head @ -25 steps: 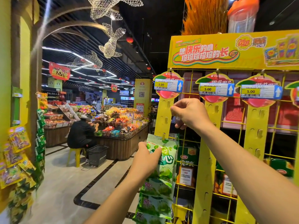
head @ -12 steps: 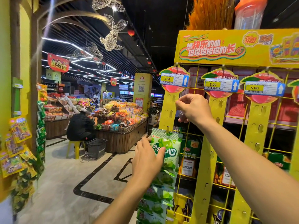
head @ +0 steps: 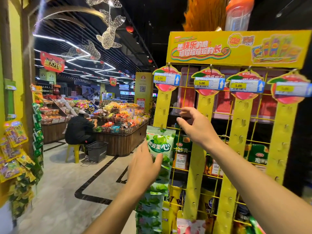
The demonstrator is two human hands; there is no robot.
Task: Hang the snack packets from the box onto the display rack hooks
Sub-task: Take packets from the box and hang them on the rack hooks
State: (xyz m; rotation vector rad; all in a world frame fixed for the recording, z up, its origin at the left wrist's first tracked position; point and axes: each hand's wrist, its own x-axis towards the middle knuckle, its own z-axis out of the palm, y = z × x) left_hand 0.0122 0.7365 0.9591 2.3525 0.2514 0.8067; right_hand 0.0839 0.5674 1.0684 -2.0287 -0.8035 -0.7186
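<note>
Green film is hanging at the left edge of the display rack. The top snack packet is being carried by a peg on the leftmost yellow strip, with its header lying against the strip. More green packets are trailing straight down beneath it (a chain, apparently joined end to end), so the long axis is running vertically.

The packet is lying just right of the left hand and below and to the left of the right hand. The left hand is the nearer of the two, and its thumb side is overlapping the packet's lower left edge. The right hand is being held clear of the packet, in front of the wire grid between the first strip and the second strip.

Nothing is being gripped by either hand. The left hand is being held open, fingers nearly straight and close together, with the thumb lying against or just in front of the packet's face. Whether real contact is being made cannot be told. The right hand is being spread wide, fingers fanned and slightly bent, with nothing between them and no wire visibly being touched.

The packet's weight is being judged to rest on the peg alone, so this hanging is being taken as done. The box is not being shown in this view, so a reach downward, out of view, is being expected for the next packets. Empty pegs are waiting higher on the first strip and along the others.
</note>
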